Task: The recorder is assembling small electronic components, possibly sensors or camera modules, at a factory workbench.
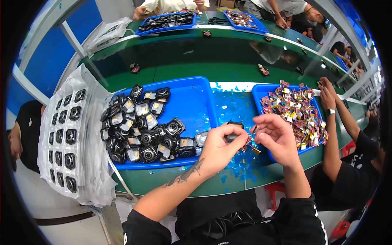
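Observation:
My left hand (222,145) is closed in a pinch on a black watch case (234,123), mostly hidden behind its fingers. A small circuit board (247,141) with a yellow part (256,150) hangs by its fingertips, close to the case. Just to the right, my right hand (278,136) is curled, with a small dark piece between thumb and fingers that I cannot make out. On the left a blue tray (194,98) holds a heap of black watch cases (149,139). Small circuit boards (294,110) with yellow and white parts fill another blue tray (256,92) on the right.
Blue film scraps (232,161) litter the green table (196,181). White plastic trays (77,143) with rows of watch cases stand stacked at far left. A co-worker's arms (330,110) reach in beside the right tray. Across the green belt (183,67) are more trays and people.

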Action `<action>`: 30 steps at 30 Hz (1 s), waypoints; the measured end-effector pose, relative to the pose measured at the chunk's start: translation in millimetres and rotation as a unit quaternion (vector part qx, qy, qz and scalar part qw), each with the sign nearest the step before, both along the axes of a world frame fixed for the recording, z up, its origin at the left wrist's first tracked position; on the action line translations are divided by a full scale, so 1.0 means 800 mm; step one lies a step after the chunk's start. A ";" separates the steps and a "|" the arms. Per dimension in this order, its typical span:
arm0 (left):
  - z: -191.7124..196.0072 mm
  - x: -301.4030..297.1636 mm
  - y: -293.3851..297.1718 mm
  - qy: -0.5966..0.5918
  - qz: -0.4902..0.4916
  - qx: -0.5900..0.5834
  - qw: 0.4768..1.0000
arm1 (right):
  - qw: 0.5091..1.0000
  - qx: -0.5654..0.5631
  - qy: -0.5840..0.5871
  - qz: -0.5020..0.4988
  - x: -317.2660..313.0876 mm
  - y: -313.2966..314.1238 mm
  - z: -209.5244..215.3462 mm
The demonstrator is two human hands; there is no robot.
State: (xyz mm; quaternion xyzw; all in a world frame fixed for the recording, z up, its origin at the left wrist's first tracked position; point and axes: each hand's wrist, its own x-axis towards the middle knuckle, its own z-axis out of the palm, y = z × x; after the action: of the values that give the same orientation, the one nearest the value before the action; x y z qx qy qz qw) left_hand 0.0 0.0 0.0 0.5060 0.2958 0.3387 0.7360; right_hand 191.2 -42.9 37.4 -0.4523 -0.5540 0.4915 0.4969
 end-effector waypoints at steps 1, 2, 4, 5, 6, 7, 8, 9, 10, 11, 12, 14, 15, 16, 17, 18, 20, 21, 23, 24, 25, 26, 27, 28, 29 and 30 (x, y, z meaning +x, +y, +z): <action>-0.001 -0.001 -0.001 -0.005 0.017 0.030 0.999 | 1.000 0.018 -0.004 -0.010 -0.005 0.000 -0.001; -0.002 -0.002 -0.001 -0.009 0.034 0.060 0.998 | 0.999 0.036 -0.009 -0.021 -0.010 0.000 -0.001; 0.009 0.009 -0.011 0.001 0.059 0.114 0.992 | 0.999 0.030 -0.017 -0.022 -0.004 -0.001 0.004; 0.014 0.014 -0.014 0.014 0.082 0.168 0.982 | 0.999 0.026 -0.023 -0.025 0.000 -0.002 0.007; 0.012 0.013 -0.015 0.041 0.089 0.206 0.974 | 0.999 0.026 -0.022 -0.027 -0.001 -0.002 0.007; 0.011 0.013 -0.014 0.042 0.088 0.206 0.974 | 0.997 0.045 -0.052 -0.033 -0.002 -0.001 0.007; 0.010 0.012 -0.013 0.054 0.087 0.209 0.973 | 0.994 0.063 -0.083 -0.038 -0.004 -0.001 0.007; 0.008 0.012 -0.013 0.066 0.087 0.210 0.972 | 0.994 0.062 -0.082 -0.038 -0.005 0.000 0.007; 0.006 0.012 -0.013 0.067 0.088 0.210 0.972 | 0.991 0.075 -0.103 -0.050 -0.007 0.001 0.006; 0.003 0.013 -0.013 0.061 0.095 0.226 0.968 | 0.987 0.087 -0.124 -0.062 -0.008 0.001 0.006; 0.001 0.013 -0.012 0.056 0.102 0.242 0.963 | 0.987 0.087 -0.123 -0.062 -0.010 0.000 0.006; 0.004 0.012 -0.013 0.056 0.099 0.236 0.965 | 0.986 0.089 -0.117 -0.081 -0.014 -0.002 0.009; 0.005 0.012 -0.014 0.056 0.095 0.230 0.967 | 0.986 0.088 -0.117 -0.082 -0.013 -0.002 0.008; 0.007 0.011 -0.014 0.057 0.094 0.229 0.967 | 0.983 0.098 -0.137 -0.067 -0.010 -0.001 0.008; 0.009 0.009 -0.014 0.067 0.089 0.233 0.966 | 0.980 0.108 -0.157 -0.053 -0.008 0.000 0.008; 0.009 0.009 -0.014 0.077 0.085 0.237 0.965 | 0.980 0.107 -0.156 -0.052 -0.007 0.001 0.008; 0.008 0.010 -0.016 0.064 0.083 0.227 0.968 | 0.969 0.127 -0.204 -0.051 -0.006 0.003 0.006; 0.008 0.011 -0.016 0.051 0.082 0.218 0.971 | 0.970 0.127 -0.203 -0.050 -0.008 0.003 0.007; 0.009 0.011 -0.016 0.054 0.080 0.210 0.973 | 0.924 0.207 -0.316 -0.053 -0.012 0.004 0.012; 0.009 0.011 -0.016 0.055 0.076 0.203 0.975 | 0.924 0.207 -0.316 -0.053 -0.013 0.004 0.012; 0.009 0.011 -0.016 0.056 0.076 0.203 0.975 | 0.920 0.212 -0.324 -0.053 -0.014 0.004 0.010; 0.008 0.012 -0.016 0.053 0.077 0.202 0.975 | 0.916 0.218 -0.332 -0.054 -0.014 0.005 0.009; 0.007 0.012 -0.017 0.050 0.077 0.200 0.975 | 0.916 0.217 -0.332 -0.054 -0.014 0.005 0.008; 0.007 0.013 -0.016 0.051 0.077 0.200 0.975 | 0.900 0.242 -0.357 -0.061 -0.014 0.006 0.007; 0.007 0.013 -0.016 0.054 0.084 0.189 0.977 | 0.882 0.265 -0.383 -0.067 -0.014 0.007 0.006; 0.006 0.014 -0.016 0.058 0.092 0.179 0.978 | 0.882 0.266 -0.383 -0.067 -0.016 0.006 0.006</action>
State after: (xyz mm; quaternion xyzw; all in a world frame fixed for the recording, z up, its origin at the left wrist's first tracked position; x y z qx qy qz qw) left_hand 10.8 -12.5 5.2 0.6188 0.3178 0.4227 0.5809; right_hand 178.6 -38.0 42.0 -0.4920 -0.7794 0.0803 0.3794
